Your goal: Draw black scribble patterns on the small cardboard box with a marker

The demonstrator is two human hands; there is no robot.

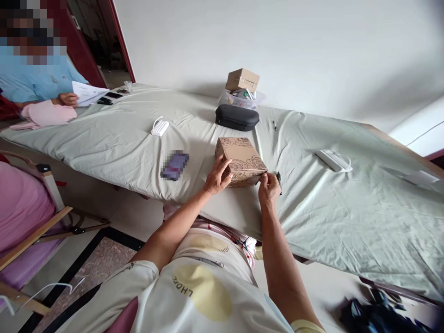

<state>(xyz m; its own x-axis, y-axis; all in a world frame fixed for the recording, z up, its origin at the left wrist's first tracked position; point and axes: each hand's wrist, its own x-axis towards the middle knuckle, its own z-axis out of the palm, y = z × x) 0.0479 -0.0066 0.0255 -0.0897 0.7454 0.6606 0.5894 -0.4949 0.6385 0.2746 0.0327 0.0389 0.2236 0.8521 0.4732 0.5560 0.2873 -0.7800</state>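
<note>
A brown cardboard box [241, 150] with black swirling line drawings sits near the front edge of the cloth-covered table, its lid down. My left hand [218, 176] grips its front left corner, fingers on the top and thumb at the front side. At the front right corner, my right hand [268, 188] is closed in a pinch on the box's edge. A small dark object [279, 181] lies just past my right hand, partly hidden by it.
Behind the box are a black zip case [237, 117], a clear plastic tub [239, 99] and a plain carton [242, 79]. White power strips [160, 128] lie left and right [333, 160]. A blurred-out item [175, 165] lies left. Someone [38, 83] holds papers [88, 93] at the far left.
</note>
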